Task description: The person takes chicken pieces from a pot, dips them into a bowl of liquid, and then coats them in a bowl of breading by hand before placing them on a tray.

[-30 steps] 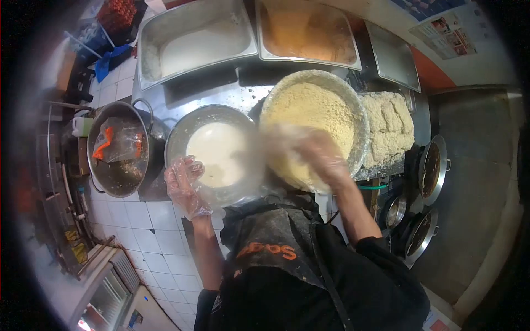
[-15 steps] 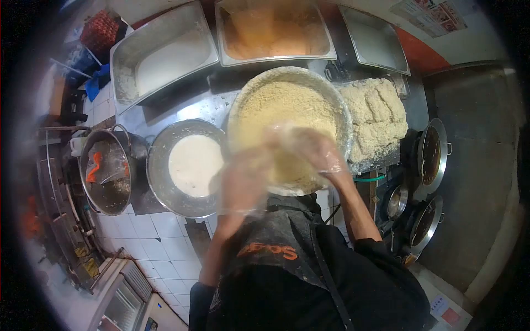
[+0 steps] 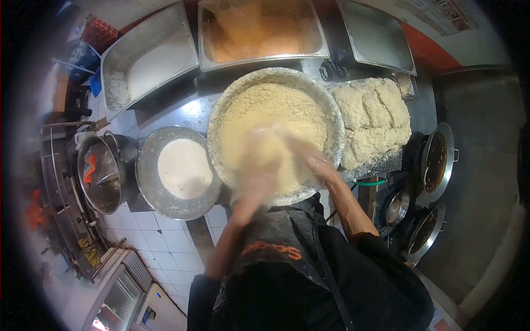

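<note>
A large round bowl [image 3: 334, 118] with floury rims holds pale yellow breading. Both of my hands are over and in this breading, in clear gloves and smeared by motion. My left hand [image 3: 259, 171] is at the left and middle of the bowl; my right hand [image 3: 309, 157] is at its right. Their fingers are too blurred to read, and whether they hold anything cannot be seen. To the left stands a metal bowl [image 3: 148, 182] of white liquid batter [image 3: 184, 168]. Breaded pieces [image 3: 375, 118] lie stacked on a tray at the right.
Behind are a metal pan with white powder [image 3: 157, 71], a pan with orange contents [image 3: 256, 41] and another pan [image 3: 378, 44]. A deep pot [image 3: 102, 187] stands far left. Pans of dark liquid [image 3: 436, 161] are at the right, above a dark floor.
My left hand has moved right, from the batter bowl into the breading bowl. My right hand stays over the breading. The view has shifted, so the bowls appear further left.
</note>
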Action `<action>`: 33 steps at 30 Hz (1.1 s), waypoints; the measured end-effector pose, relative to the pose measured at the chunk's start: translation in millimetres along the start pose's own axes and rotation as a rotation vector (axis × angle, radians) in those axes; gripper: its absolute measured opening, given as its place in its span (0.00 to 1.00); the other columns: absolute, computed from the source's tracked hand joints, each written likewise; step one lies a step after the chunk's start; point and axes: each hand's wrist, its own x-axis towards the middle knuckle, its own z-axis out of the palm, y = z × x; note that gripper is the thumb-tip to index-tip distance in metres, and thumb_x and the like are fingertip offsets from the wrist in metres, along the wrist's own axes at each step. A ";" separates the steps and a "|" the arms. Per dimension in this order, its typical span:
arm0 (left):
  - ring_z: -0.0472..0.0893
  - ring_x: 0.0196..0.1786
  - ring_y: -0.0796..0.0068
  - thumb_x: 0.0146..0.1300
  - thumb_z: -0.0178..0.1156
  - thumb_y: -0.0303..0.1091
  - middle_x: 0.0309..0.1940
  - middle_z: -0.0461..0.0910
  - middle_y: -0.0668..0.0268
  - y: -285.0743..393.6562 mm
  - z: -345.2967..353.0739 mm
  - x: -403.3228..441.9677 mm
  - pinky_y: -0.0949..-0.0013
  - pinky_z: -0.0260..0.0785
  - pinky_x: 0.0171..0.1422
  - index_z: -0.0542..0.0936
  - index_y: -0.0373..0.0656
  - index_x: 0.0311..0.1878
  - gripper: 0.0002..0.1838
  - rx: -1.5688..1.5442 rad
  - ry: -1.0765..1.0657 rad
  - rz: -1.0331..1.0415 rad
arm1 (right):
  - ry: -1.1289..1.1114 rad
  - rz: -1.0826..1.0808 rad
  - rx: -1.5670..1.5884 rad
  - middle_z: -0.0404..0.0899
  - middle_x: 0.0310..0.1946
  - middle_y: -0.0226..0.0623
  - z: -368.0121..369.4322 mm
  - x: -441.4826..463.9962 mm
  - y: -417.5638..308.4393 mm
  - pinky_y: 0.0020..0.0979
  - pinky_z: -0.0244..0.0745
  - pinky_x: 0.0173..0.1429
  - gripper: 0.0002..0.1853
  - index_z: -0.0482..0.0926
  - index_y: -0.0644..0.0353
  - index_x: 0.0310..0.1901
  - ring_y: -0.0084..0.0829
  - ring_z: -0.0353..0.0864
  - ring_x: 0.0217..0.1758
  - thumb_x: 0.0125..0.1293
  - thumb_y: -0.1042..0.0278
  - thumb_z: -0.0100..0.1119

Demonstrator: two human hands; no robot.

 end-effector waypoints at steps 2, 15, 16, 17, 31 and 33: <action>0.81 0.51 0.43 0.61 0.61 0.53 0.46 0.79 0.36 22.1 -24.0 -11.4 0.52 0.72 0.57 0.68 0.25 0.58 0.37 0.153 -0.098 -0.067 | -0.060 0.062 0.035 0.76 0.52 0.65 -18.5 -0.1 -44.2 0.46 0.69 0.62 0.36 0.74 0.70 0.57 0.57 0.76 0.57 0.73 0.39 0.37; 0.72 0.64 0.44 0.61 0.60 0.56 0.61 0.70 0.38 47.3 -54.1 -7.4 0.48 0.66 0.68 0.63 0.23 0.64 0.44 0.203 -0.301 -0.451 | -0.347 0.654 -0.073 0.50 0.76 0.51 -13.9 1.8 -34.9 0.37 0.40 0.81 0.40 0.53 0.66 0.74 0.47 0.47 0.80 0.73 0.39 0.34; 0.72 0.64 0.44 0.61 0.60 0.56 0.62 0.69 0.38 45.4 -53.6 -7.5 0.48 0.65 0.68 0.63 0.23 0.64 0.44 0.214 -0.292 -0.435 | -0.347 0.647 -0.073 0.50 0.76 0.51 -10.7 4.0 -42.9 0.37 0.40 0.81 0.40 0.53 0.66 0.74 0.47 0.47 0.80 0.73 0.39 0.34; 0.71 0.65 0.44 0.61 0.61 0.56 0.62 0.69 0.38 41.4 -51.6 -6.8 0.48 0.64 0.69 0.63 0.24 0.65 0.44 0.241 -0.295 -0.405 | -0.390 0.677 -0.138 0.51 0.76 0.52 -2.2 3.0 -51.7 0.37 0.40 0.81 0.40 0.54 0.67 0.74 0.47 0.48 0.80 0.73 0.39 0.34; 0.72 0.63 0.65 0.66 0.60 0.39 0.59 0.73 0.56 -61.8 -0.5 44.6 0.62 0.63 0.69 0.63 0.38 0.68 0.31 0.139 -0.060 0.434 | 0.045 -0.710 -0.997 0.77 0.49 0.46 57.4 84.8 -59.4 0.49 0.68 0.65 0.19 0.78 0.56 0.50 0.42 0.77 0.56 0.63 0.54 0.56; 0.68 0.66 0.58 0.66 0.59 0.45 0.63 0.70 0.53 -93.2 4.7 58.3 0.55 0.59 0.71 0.64 0.40 0.69 0.32 0.230 -0.153 0.465 | -0.165 -0.722 -0.659 0.77 0.51 0.45 87.1 114.5 -50.0 0.49 0.69 0.64 0.19 0.78 0.56 0.48 0.46 0.76 0.56 0.63 0.51 0.56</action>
